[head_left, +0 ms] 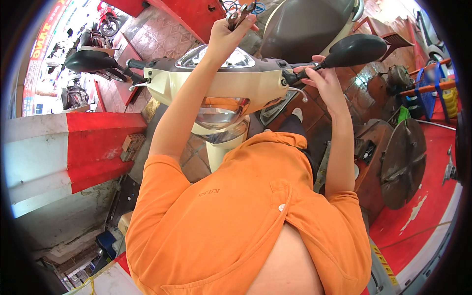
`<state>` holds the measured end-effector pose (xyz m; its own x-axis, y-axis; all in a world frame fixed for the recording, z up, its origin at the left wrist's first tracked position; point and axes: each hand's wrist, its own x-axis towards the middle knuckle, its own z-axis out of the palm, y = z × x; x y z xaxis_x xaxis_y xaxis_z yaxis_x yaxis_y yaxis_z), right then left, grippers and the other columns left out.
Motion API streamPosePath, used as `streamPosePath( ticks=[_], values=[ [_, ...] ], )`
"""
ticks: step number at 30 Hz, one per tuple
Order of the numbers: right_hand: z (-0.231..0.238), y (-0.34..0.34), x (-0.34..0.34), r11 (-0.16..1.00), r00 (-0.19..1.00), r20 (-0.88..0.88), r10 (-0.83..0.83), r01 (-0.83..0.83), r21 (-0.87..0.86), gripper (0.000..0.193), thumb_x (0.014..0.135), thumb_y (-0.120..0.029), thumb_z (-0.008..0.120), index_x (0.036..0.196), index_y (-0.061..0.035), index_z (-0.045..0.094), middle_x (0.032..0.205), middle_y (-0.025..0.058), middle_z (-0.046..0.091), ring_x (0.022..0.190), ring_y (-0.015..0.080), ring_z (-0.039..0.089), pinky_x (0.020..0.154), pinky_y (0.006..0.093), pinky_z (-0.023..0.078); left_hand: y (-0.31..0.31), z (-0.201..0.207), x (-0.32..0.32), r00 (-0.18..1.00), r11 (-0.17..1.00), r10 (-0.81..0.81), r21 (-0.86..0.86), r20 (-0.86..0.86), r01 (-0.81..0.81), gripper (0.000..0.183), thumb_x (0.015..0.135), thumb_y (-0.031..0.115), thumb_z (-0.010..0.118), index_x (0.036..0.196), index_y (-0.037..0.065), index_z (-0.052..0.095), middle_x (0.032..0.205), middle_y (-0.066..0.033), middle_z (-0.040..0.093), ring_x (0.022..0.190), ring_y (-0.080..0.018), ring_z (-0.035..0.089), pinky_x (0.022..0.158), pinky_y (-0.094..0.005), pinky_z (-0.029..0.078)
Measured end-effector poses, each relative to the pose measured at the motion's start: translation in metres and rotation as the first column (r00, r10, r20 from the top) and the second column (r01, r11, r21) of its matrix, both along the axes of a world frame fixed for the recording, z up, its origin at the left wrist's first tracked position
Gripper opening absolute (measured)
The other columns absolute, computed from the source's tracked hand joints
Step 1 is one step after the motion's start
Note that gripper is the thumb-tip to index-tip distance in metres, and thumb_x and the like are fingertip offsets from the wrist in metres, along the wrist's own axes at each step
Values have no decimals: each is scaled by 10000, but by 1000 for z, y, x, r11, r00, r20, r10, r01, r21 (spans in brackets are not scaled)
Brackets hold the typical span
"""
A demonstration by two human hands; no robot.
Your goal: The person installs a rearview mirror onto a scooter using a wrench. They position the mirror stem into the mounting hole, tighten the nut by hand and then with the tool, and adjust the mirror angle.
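Orange shirt cloth was spread across the nearest foreground, with a cream scooter seen beyond it. Metal wrenches were clasped in the left hand over the scooter's front, while the stem of the right-side mirror was touched by the right hand, though whether it was firmly gripped could not be told. It was judged that the scooter might be scratched if the wrenches slipped, and the mirror jolted round if its stem were poorly supported.
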<state>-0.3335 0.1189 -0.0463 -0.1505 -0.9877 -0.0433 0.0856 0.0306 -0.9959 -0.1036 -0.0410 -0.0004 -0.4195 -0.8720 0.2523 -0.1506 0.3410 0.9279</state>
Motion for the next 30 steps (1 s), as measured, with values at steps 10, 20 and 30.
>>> streamPosePath(
  ticks=[10, 20, 30],
  values=[
    [-5, -46, 64, 848, 725, 489, -484, 527, 58, 331, 973, -351, 625, 815, -93, 490, 573, -30, 420, 478, 79, 421, 478, 259, 384, -5, -10, -5, 997, 997, 5, -71, -71, -10, 401, 951, 387, 659, 780, 34, 741, 584, 98, 396, 564, -22, 309, 515, -255, 216],
    [-4, -43, 59, 975, 919, -393, -19, -69, -210, 235, 872, -181, 620, 756, 23, 628, 598, 141, 565, 508, 178, 520, 548, 368, 444, -11, -13, 0, 996, 992, -49, -118, -76, 40, 349, 955, 357, 662, 832, 40, 740, 620, 74, 516, 572, -26, 371, 521, -245, 271],
    [-12, 14, 64, 728, 598, -622, -505, -92, -680, 131, 793, -82, 654, 906, -54, 593, 955, 84, 607, 906, 295, 583, 792, 402, 503, 0, 1, -6, 999, 999, 31, -29, -23, -31, 345, 941, 325, 690, 770, 31, 746, 600, 98, 446, 580, -31, 334, 537, -244, 244]
  ],
)
